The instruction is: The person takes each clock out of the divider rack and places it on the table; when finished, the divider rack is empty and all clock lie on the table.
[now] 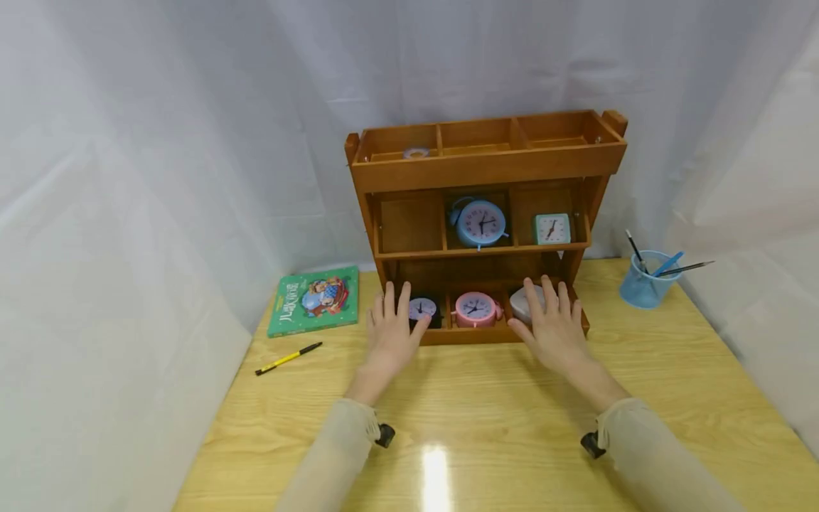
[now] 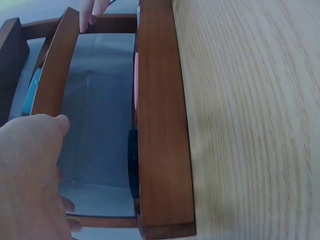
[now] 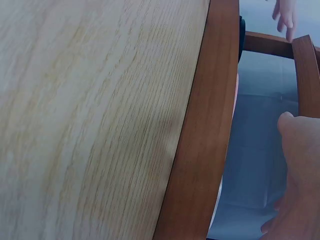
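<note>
A brown wooden shelf rack point(image 1: 489, 171) with three tiers of compartments stands at the back of the table. In front of its bottom tier, my left hand point(image 1: 392, 336) has its fingers spread and partly covers a dark alarm clock point(image 1: 422, 308). My right hand point(image 1: 555, 328), fingers also spread, is before a whitish rounded object point(image 1: 521, 304) in the right compartment. Neither hand grips anything; whether they touch the rack cannot be told. Between them sits a pink alarm clock point(image 1: 475, 310). The middle tier has a blue alarm clock point(image 1: 481, 222) and a small green-and-white square clock point(image 1: 553, 229).
A white ring-shaped object point(image 1: 416, 153) lies in the top left compartment. On the table to the left are a green book point(image 1: 316, 301) and a yellow-and-black pen point(image 1: 288, 359). A blue mesh cup point(image 1: 648, 283) with pens stands at the right. White curtains surround the table.
</note>
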The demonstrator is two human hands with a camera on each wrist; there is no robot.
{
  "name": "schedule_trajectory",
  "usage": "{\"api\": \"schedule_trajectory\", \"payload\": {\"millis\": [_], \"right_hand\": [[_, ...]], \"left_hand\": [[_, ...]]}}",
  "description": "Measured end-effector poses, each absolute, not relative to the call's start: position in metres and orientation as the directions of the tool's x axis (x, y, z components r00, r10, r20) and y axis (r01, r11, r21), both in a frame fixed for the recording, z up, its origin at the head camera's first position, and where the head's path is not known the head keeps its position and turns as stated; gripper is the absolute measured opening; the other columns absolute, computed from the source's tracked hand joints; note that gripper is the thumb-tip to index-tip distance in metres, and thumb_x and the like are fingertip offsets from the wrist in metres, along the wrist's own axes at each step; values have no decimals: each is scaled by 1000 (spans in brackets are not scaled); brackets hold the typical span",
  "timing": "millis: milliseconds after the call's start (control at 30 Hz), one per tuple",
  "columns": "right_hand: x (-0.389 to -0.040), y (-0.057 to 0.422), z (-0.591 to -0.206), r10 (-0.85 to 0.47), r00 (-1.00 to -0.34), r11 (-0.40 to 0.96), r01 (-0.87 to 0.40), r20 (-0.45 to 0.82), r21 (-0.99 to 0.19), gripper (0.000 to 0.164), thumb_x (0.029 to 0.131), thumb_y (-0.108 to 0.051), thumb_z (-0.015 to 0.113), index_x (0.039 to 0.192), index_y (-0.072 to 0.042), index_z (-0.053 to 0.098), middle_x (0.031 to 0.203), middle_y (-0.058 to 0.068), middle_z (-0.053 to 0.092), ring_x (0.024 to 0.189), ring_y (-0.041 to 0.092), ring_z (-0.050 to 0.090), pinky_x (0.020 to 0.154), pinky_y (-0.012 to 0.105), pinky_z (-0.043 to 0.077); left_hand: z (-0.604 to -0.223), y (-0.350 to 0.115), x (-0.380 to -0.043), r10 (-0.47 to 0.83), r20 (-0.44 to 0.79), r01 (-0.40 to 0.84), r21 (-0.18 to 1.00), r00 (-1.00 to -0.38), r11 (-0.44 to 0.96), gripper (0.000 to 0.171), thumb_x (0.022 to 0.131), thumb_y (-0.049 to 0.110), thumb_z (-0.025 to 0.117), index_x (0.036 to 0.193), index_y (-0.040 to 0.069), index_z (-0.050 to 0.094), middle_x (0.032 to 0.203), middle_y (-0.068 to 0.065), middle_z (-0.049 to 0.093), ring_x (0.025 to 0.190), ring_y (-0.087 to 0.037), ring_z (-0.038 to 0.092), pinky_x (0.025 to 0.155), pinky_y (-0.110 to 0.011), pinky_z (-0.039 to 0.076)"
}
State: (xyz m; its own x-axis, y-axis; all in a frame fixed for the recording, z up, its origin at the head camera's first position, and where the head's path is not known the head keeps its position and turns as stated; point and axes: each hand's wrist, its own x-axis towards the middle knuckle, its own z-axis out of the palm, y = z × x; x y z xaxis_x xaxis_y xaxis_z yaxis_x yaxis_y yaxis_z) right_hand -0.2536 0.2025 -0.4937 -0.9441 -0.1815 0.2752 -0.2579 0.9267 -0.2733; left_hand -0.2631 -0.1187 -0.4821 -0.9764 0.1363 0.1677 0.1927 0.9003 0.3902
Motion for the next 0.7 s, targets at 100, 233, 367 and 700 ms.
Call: {"api": "schedule_trajectory", "payload": {"millis": [100, 233, 367, 700], "right_hand": [[-256, 204, -494, -176, -947, 922, -255, 268, -292, 81, 109, -52, 50, 170, -12, 13, 172, 32, 13, 155, 64, 12, 116, 89, 18], [-261, 207, -496, -179, -948, 915, -260, 265, -310, 81, 110, -51, 49, 170, -11, 14, 170, 35, 16, 154, 66, 14, 116, 88, 19], [-266, 212, -495, -170, -936, 917, -265, 308, -297, 79, 108, -45, 56, 168, -7, 20, 163, 40, 27, 150, 67, 22, 116, 86, 25], [-283, 215, -498, -163, -935, 914, -264, 316, -309, 73, 108, -44, 57, 163, -2, 31, 156, 42, 36, 145, 69, 30, 115, 83, 31]], "left_hand": [[-484, -126, -268, 104, 169, 164, 396, -980, 903, 80, 109, 54, 50, 170, 15, 17, 175, -24, 16, 161, -48, 17, 130, -68, 23], [-486, -138, -276, 44, 153, 109, 443, -987, 890, 78, 108, 52, 54, 165, 7, 27, 168, -26, 32, 155, -48, 31, 128, -64, 32], [-488, -149, -284, 17, 98, 67, 533, -995, 844, 77, 108, 52, 54, 164, 6, 29, 166, -25, 37, 151, -49, 39, 123, -64, 39], [-495, -171, -300, -3, -64, -47, 696, -998, 716, 74, 109, 42, 55, 165, 2, 27, 168, -26, 35, 154, -46, 38, 126, -63, 36]]}}
